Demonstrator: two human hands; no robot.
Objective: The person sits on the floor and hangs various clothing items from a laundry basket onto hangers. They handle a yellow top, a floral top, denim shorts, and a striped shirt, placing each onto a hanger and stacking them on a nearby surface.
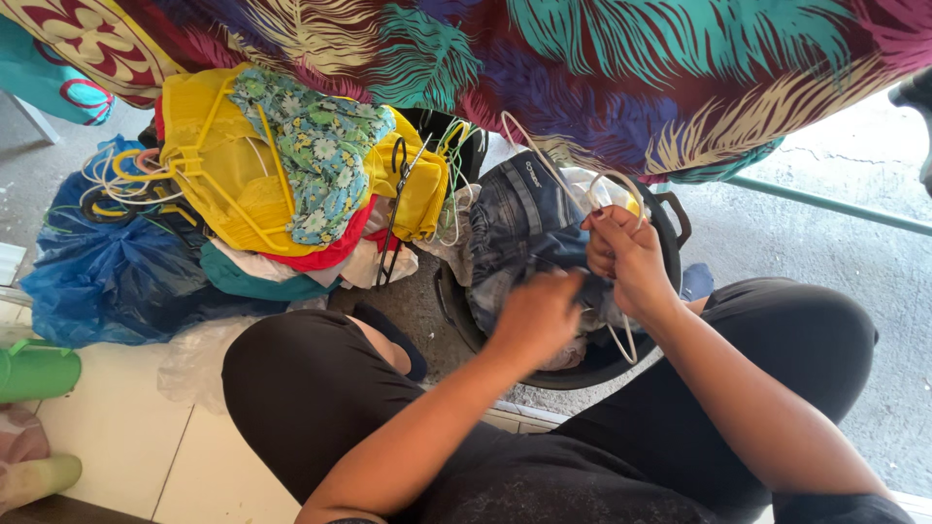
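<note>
Across the top hangs a big leaf-print cloth (582,68) in maroon, teal and purple, cut off by the frame at twelve o'clock, so its full shape can't be told. Below it, at nine o'clock from the hands, sits a heap of clothes (282,175) in yellow, floral green, red and white, tangled with wire and plastic hangers (126,175), on top of a blue plastic bag (107,281); where one garment ends and the next begins is hard to say. At centre a dark round tub (670,218) holds folded blue denim (524,223), and its near rim is hidden behind the person's arms and black-clad knees. The right hand (626,257) is closed around a pale wire hanger (544,160), whose hook loops up toward eleven o'clock while its lower end pokes out at six o'clock under the wrist. The left hand (534,315) is motion-blurred just at eight o'clock of the right, fingers curled down onto the denim; whether they actually pinch the cloth I cannot tell. A pair of black scissors (398,194) lies on the heap. At far nine o'clock, a green cylinder (39,371) is cut off by the edge.
</note>
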